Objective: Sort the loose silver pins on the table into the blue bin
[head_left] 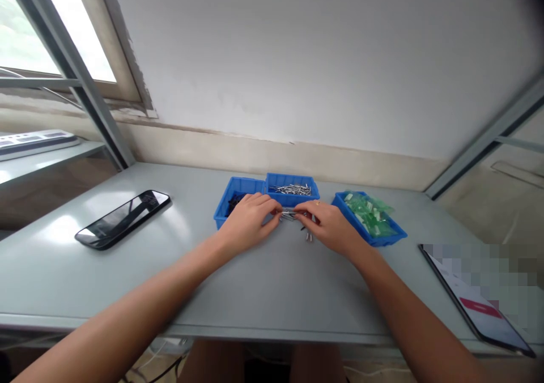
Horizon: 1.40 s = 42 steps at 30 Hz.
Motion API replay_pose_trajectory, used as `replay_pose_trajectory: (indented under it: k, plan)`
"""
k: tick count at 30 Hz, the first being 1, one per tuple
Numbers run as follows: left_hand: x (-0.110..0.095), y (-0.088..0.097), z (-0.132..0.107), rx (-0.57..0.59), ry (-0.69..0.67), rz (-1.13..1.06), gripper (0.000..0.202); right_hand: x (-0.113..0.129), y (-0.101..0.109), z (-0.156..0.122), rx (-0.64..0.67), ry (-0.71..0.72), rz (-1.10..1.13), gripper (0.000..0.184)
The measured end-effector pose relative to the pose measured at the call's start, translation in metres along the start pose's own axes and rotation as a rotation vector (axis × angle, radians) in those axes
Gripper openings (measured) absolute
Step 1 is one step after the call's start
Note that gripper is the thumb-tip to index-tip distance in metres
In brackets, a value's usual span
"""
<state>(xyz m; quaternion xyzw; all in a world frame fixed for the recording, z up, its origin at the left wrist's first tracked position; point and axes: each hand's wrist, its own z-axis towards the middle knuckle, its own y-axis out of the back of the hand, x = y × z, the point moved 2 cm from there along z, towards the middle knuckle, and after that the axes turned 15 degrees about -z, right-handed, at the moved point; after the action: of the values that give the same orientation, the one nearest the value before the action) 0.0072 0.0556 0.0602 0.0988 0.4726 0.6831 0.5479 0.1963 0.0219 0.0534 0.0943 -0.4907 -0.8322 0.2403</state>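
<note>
My left hand (250, 218) is closed in a pinch just in front of two blue bins. My right hand (327, 224) faces it, thumb and fingers pinched too. Between both sets of fingertips runs a thin silver metal pin (289, 212); its ends are hidden by the fingers. More small silver metal pieces (309, 235) lie on the table below my right hand. Dark small parts (235, 203) fill the left blue bin (221, 208), partly covered by my left hand. Several silver pins (293, 189) lie in the rear blue bin (293, 178).
A third blue bin (391, 240) on the right holds green plastic packets (369, 214). A black phone (123, 218) lies on the grey table (272, 298) at left. A tablet (476, 303) sits at the right edge. Behind rises a wall (289, 66), with metal posts either side.
</note>
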Motion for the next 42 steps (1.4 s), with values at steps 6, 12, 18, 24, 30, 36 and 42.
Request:
replay_pose_trajectory:
  k: [6, 12, 18, 24, 30, 36, 42]
  plan:
    - [0.002, 0.001, 0.0, -0.008, 0.015, -0.001, 0.016, 0.0, 0.003, 0.0, 0.024, -0.038, -0.014, 0.021]
    - [-0.001, -0.002, 0.001, 0.01, 0.009, -0.006, 0.015, 0.002, 0.006, 0.0, -0.002, -0.01, 0.012, 0.023]
    - [0.0, -0.003, 0.001, 0.004, 0.002, -0.014, 0.017, 0.002, 0.004, 0.0, 0.011, -0.031, 0.041, 0.026]
    - [0.003, -0.004, 0.0, 0.017, -0.018, -0.004, 0.02, 0.004, 0.008, 0.001, -0.059, -0.058, 0.049, 0.02]
    - [0.002, -0.002, -0.002, 0.044, 0.0, -0.012, 0.018, 0.002, 0.003, 0.002, -0.037, -0.027, 0.063, 0.018]
    - [0.001, 0.0, -0.003, 0.051, 0.007, -0.026, 0.017, 0.0, 0.002, 0.003, -0.006, -0.034, 0.059, 0.016]
    - [-0.004, 0.007, -0.001, -0.038, -0.067, -0.045, 0.015, 0.001, 0.002, 0.001, -0.044, -0.009, 0.047, 0.017]
